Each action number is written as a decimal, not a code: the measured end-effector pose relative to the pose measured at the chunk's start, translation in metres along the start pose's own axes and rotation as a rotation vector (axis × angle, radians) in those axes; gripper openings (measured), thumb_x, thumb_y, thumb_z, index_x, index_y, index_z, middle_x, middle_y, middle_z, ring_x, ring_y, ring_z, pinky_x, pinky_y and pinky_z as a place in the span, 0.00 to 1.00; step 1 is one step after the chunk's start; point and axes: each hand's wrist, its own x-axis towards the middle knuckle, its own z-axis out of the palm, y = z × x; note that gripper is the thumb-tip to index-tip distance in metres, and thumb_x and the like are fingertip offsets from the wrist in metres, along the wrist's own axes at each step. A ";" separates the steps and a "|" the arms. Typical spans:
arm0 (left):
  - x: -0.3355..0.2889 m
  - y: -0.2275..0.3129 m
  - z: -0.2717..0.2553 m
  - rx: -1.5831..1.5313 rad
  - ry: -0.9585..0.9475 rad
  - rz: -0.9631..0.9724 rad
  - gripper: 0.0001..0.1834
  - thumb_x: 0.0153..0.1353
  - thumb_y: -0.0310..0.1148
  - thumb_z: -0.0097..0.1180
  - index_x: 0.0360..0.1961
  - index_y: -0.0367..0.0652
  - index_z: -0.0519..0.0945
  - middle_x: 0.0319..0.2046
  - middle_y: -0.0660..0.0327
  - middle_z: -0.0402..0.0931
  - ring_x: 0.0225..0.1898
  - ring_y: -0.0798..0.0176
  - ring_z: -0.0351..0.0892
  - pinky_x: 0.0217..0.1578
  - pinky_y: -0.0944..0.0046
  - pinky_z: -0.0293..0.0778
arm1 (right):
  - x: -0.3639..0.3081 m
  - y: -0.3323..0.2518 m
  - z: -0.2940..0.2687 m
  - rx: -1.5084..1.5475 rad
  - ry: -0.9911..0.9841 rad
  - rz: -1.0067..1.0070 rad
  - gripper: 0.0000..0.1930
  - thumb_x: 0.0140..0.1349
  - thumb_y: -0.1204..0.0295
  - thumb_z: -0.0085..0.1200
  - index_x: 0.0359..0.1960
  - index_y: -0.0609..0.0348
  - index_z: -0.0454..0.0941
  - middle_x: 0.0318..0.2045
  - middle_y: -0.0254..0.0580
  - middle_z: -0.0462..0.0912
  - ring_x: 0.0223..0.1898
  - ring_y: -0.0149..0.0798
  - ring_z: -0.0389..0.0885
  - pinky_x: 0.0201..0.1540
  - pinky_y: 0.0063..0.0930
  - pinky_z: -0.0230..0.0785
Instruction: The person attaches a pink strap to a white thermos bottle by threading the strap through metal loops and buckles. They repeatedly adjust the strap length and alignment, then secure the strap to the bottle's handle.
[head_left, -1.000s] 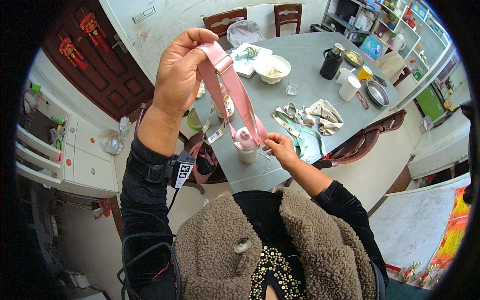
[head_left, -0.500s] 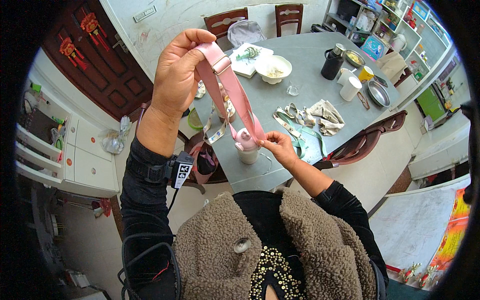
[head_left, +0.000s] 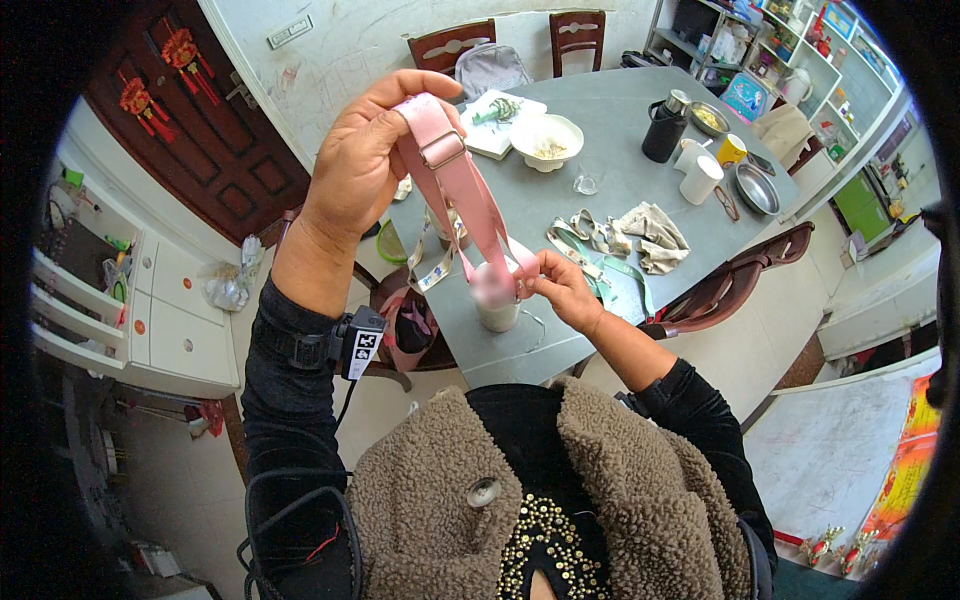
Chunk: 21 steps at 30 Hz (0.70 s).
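A wide pink strap (head_left: pixel 462 190) with a metal slider buckle (head_left: pixel 442 149) runs down from my raised left hand (head_left: pixel 355 165) to the table's near end. The left thumb presses its top loop against the fingers. Lower down, my right hand (head_left: pixel 568 290) pinches the strap beside the top of a bottle. That bottle (head_left: pixel 498 317), whitish below with a pink top, stands upright on the table; its top is blurred and partly covered by the strap. Just behind the pink strap hangs a patterned strap (head_left: pixel 436 271), next to another container mostly hidden from sight.
On the grey table (head_left: pixel 620 110) lie a green strap (head_left: pixel 640 288) and a crumpled beige cloth (head_left: pixel 655 238). Farther back are a white footed bowl (head_left: pixel 547 140), a black flask (head_left: pixel 664 128), a white cup (head_left: pixel 701 178) and a metal dish (head_left: pixel 756 188). A wooden chair (head_left: pixel 735 277) stands at the right.
My left hand has shifted slightly right and down, its fingers straighter. The right hand has moved a little right, and the strap's lower end has turned in its pinch.
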 end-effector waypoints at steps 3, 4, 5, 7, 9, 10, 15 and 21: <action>-0.001 0.000 0.002 0.019 -0.070 -0.096 0.24 0.74 0.43 0.33 0.54 0.32 0.72 0.39 0.52 0.80 0.30 0.70 0.75 0.34 0.71 0.74 | 0.001 -0.007 0.000 0.066 -0.012 0.033 0.12 0.62 0.77 0.56 0.47 0.61 0.72 0.36 0.37 0.79 0.36 0.28 0.78 0.40 0.24 0.72; -0.001 0.000 0.002 0.028 -0.095 -0.129 0.27 0.75 0.46 0.31 0.55 0.32 0.72 0.39 0.51 0.81 0.27 0.71 0.74 0.31 0.72 0.73 | 0.002 -0.012 0.001 0.058 -0.038 0.037 0.14 0.62 0.75 0.57 0.49 0.61 0.71 0.36 0.37 0.79 0.37 0.29 0.78 0.41 0.25 0.72; -0.002 0.000 0.001 0.034 -0.089 -0.127 0.27 0.75 0.46 0.31 0.55 0.32 0.72 0.39 0.50 0.81 0.26 0.71 0.73 0.29 0.72 0.71 | 0.002 -0.019 0.002 0.049 -0.063 0.043 0.16 0.62 0.73 0.58 0.50 0.60 0.70 0.37 0.37 0.79 0.37 0.30 0.78 0.42 0.27 0.72; -0.001 -0.001 0.001 0.078 -0.067 -0.126 0.28 0.74 0.47 0.31 0.54 0.32 0.72 0.38 0.50 0.82 0.23 0.72 0.72 0.25 0.73 0.69 | 0.004 -0.038 0.007 -0.134 -0.048 -0.043 0.20 0.60 0.70 0.61 0.52 0.59 0.70 0.37 0.37 0.79 0.39 0.31 0.78 0.43 0.29 0.72; 0.000 -0.004 0.001 0.071 -0.073 -0.124 0.28 0.74 0.47 0.31 0.54 0.32 0.72 0.38 0.49 0.82 0.24 0.71 0.72 0.26 0.73 0.69 | 0.007 -0.061 0.017 -0.481 0.032 -0.224 0.25 0.57 0.66 0.65 0.54 0.58 0.69 0.38 0.39 0.80 0.40 0.34 0.79 0.43 0.32 0.72; 0.000 -0.005 0.002 0.074 -0.084 -0.112 0.28 0.74 0.46 0.31 0.54 0.32 0.72 0.38 0.49 0.82 0.24 0.71 0.72 0.26 0.73 0.69 | 0.010 -0.073 0.022 -0.538 0.049 -0.269 0.27 0.56 0.64 0.66 0.54 0.58 0.69 0.38 0.37 0.80 0.41 0.33 0.78 0.44 0.31 0.71; 0.004 -0.006 0.005 0.095 -0.165 -0.136 0.25 0.74 0.44 0.32 0.50 0.31 0.73 0.37 0.50 0.81 0.24 0.68 0.74 0.29 0.70 0.74 | 0.024 -0.126 0.039 -0.733 0.051 -0.457 0.19 0.57 0.66 0.65 0.47 0.59 0.76 0.37 0.39 0.81 0.40 0.34 0.80 0.45 0.28 0.71; 0.000 -0.009 0.007 0.007 -0.094 -0.148 0.20 0.72 0.37 0.33 0.45 0.33 0.75 0.37 0.53 0.80 0.29 0.62 0.81 0.33 0.65 0.81 | 0.030 -0.140 0.052 -0.168 -0.194 -0.206 0.14 0.72 0.64 0.49 0.42 0.65 0.80 0.35 0.33 0.82 0.37 0.27 0.79 0.40 0.24 0.74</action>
